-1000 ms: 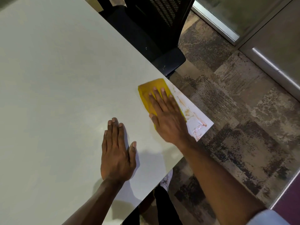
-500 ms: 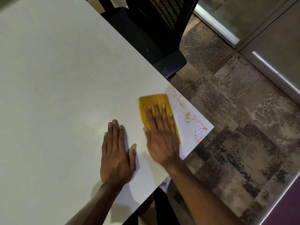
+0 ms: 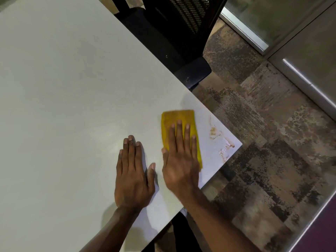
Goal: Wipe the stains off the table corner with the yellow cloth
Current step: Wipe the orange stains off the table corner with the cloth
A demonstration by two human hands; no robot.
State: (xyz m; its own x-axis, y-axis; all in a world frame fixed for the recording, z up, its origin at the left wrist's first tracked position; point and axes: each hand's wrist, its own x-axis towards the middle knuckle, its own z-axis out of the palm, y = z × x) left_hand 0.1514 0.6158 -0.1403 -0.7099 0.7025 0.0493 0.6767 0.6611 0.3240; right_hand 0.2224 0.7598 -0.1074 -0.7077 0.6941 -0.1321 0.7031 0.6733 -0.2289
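Observation:
A folded yellow cloth (image 3: 179,119) lies flat on the white table (image 3: 72,88) near its right corner. My right hand (image 3: 181,160) presses down on the cloth with flat fingers, covering its near half. Brown and reddish stains (image 3: 221,140) streak the tabletop right of the cloth, running along the edge up to the corner tip. The cloth sits beside the stains and touches none that I can see. My left hand (image 3: 133,171) rests flat on the table, palm down, just left of my right hand, with nothing under it.
A black mesh office chair (image 3: 181,42) stands pushed against the table's far-right edge. Patterned brown carpet (image 3: 272,142) spreads beyond the corner. A metal-framed glass wall (image 3: 291,33) runs along the upper right. My dark trouser leg (image 3: 181,233) shows under the near edge.
My right hand has slid the cloth back toward me and leftward, away from the table's far edge, uncovering more of the stained strip. My left hand stayed put.

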